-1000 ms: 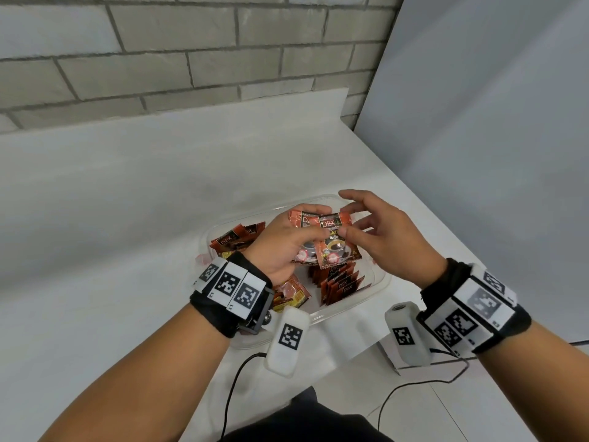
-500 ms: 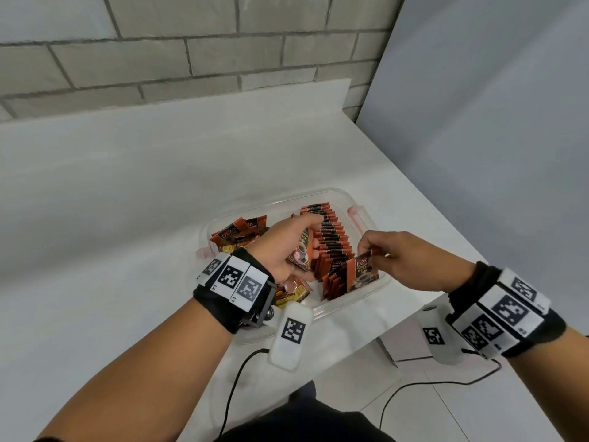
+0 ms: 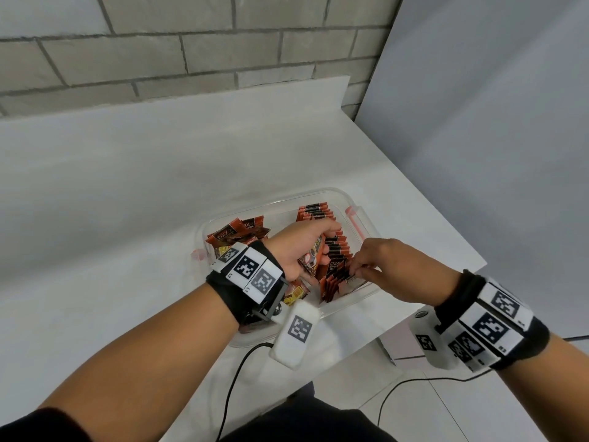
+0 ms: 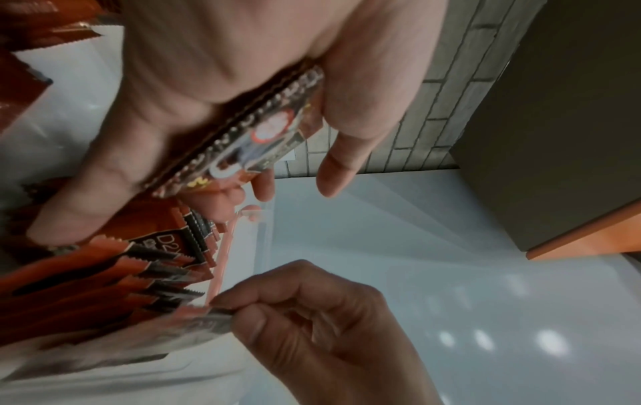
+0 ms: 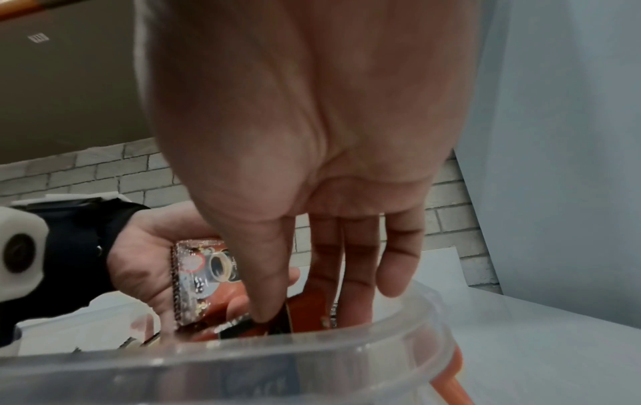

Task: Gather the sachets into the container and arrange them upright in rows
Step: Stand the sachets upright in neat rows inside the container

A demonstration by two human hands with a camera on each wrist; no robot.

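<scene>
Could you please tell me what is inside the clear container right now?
The container holds a row of upright sachets and loose sachets at its left. Both hands hide whatever lies beneath them.

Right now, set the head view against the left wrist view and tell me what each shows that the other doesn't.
Only the head view shows the whole clear container, the loose sachets heaped at its left end, and both wristbands.

Only the left wrist view shows the serrated edges of the stack that the left hand grips, and the right hand pinching one sachet.

Both show the upright row and both hands.
</scene>
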